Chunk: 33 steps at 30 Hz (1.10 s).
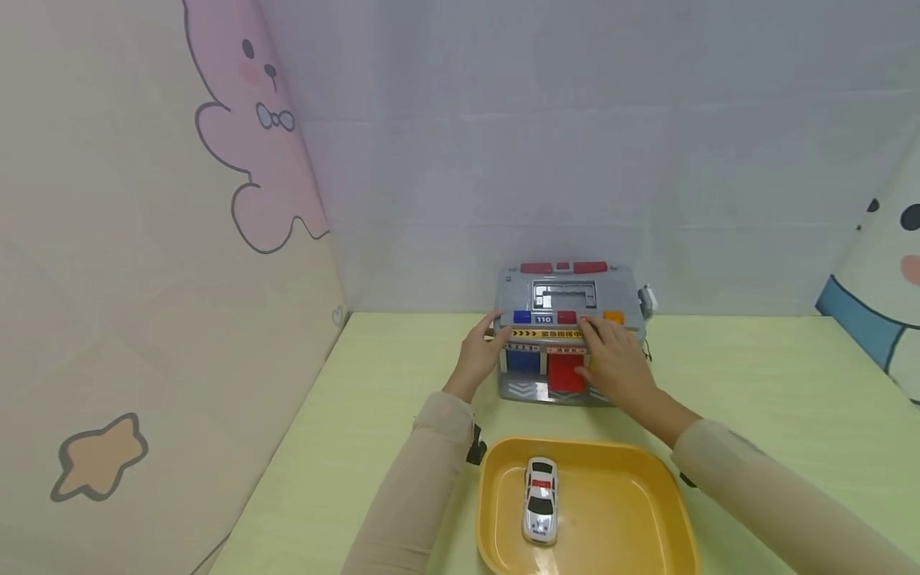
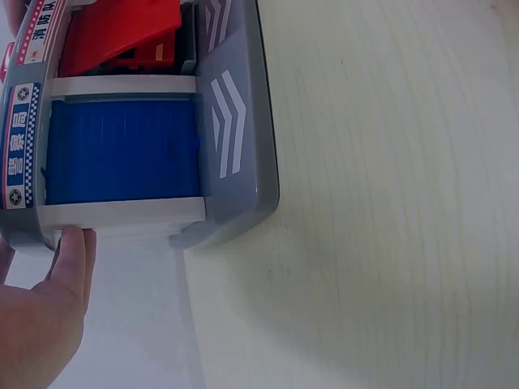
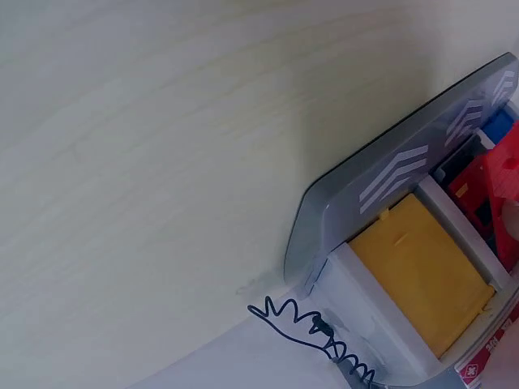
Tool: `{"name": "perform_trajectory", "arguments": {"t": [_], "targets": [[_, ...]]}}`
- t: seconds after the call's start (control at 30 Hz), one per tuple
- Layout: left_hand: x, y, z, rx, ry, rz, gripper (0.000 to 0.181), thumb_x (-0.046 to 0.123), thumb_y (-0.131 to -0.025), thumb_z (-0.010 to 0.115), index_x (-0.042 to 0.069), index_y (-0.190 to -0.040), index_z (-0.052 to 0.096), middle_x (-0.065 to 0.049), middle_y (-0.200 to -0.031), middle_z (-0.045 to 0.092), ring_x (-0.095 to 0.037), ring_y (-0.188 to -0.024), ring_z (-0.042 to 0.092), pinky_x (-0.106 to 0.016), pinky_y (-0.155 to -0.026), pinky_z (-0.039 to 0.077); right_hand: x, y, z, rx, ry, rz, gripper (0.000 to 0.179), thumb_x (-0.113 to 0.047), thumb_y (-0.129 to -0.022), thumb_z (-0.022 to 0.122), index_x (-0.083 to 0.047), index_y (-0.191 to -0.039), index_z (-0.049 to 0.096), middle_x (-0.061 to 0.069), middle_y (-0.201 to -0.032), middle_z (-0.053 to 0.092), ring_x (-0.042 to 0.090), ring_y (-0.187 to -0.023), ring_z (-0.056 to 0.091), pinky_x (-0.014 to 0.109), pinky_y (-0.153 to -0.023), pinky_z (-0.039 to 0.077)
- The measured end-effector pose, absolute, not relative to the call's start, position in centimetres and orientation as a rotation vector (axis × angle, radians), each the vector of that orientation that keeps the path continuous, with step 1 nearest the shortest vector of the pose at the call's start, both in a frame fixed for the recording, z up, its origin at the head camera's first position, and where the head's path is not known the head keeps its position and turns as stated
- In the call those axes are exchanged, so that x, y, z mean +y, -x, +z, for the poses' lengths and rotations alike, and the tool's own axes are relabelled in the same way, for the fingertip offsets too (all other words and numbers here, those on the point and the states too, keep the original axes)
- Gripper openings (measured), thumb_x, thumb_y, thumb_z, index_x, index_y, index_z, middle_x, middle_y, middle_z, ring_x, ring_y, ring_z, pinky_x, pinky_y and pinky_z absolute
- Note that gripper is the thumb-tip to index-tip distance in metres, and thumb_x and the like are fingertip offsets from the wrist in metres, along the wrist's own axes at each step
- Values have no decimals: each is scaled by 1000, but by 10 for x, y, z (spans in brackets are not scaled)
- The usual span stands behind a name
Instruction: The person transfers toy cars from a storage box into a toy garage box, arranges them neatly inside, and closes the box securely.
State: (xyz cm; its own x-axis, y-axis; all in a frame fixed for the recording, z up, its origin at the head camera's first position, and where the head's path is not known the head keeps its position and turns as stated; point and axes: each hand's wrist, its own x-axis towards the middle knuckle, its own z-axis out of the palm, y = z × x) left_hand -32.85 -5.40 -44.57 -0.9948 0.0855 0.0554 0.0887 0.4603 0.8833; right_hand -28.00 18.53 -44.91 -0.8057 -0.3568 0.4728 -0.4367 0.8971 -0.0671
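Note:
A grey toy garage (image 1: 516,297) stands against the back wall, with blue, red and yellow doors along its front. My left hand (image 1: 474,355) holds its left side, the thumb at the front pillar next to the blue door (image 2: 122,154). My right hand (image 1: 614,363) lies over its right front, fingers on the top edge near the red button (image 1: 566,317). The right thumb touches the red door (image 3: 504,166), which is swung outward at a tilt. Behind that door a red toy vehicle (image 2: 154,55) partly shows. The yellow door (image 3: 422,271) is closed.
Nearer me a yellow tray (image 1: 618,511) holds a white toy police car (image 1: 541,501) at its left side. A dark coiled cord (image 3: 284,316) hangs at the garage's right side, below a white piece (image 1: 648,299). Printed cloth walls (image 1: 503,160) enclose the pale table (image 1: 755,383).

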Motion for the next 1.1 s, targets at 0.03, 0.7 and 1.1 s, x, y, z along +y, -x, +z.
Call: {"name": "perform_trajectory", "arguments": {"t": [0.03,0.7,1.1], "targets": [[-54,329,-446,-2682,164,-1620,48,38,-100,54,24,-145,46,-12,-121,57,-29,-109,58,-41,-85,53,186,282,-450,-2607,-570,213,88,-24,-71,89,7,-140,42,25,-136,42,41,-120,40,53,-100,36],[-55,329,-442,-2727,120,-1614,49,40,-100,54,26,-146,45,-13,-127,55,-30,-113,57,-42,-89,51,181,298,-467,-2543,-536,28,80,-27,-76,86,6,-132,40,23,-129,46,38,-112,43,47,-89,38],[-56,330,-438,-2740,149,-1612,48,38,-100,55,24,-145,46,-14,-124,57,-29,-108,59,-42,-86,52,188,297,-467,-2485,-607,-60,78,-29,-80,82,6,-134,40,22,-129,44,35,-114,43,45,-92,38]]}}
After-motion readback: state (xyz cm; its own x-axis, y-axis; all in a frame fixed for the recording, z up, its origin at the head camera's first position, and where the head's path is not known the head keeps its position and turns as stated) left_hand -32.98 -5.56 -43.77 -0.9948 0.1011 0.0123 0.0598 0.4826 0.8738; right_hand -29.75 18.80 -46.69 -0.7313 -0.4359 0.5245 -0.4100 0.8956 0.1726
